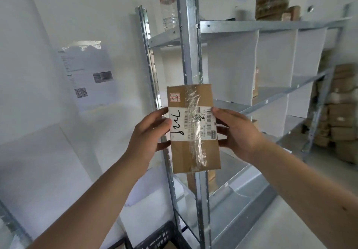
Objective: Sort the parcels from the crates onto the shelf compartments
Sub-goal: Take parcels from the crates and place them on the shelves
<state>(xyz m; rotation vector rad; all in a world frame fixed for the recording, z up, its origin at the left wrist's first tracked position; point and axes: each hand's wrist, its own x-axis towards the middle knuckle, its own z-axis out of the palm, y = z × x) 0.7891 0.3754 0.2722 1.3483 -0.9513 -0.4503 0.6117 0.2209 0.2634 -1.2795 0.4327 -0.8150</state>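
Observation:
A flat brown cardboard parcel (193, 152) is held upright in front of me, sealed with clear tape. It carries a white shipping label with handwriting and a small red-framed sticker near its top. My left hand (149, 134) grips its left edge, thumb on the label. My right hand (236, 130) grips its right edge, thumb on the barcode. Behind it stands the grey metal shelf (271, 25) with white dividers forming compartments. A black crate (164, 237) shows at the bottom edge, below my left forearm.
A shelf upright (188, 35) stands directly behind the parcel. Several brown boxes are stacked at the far right (342, 113) and on the top shelf (273, 5). A clear plastic bottle (168, 3) stands on top. A printed sheet (87, 72) hangs on the left wall.

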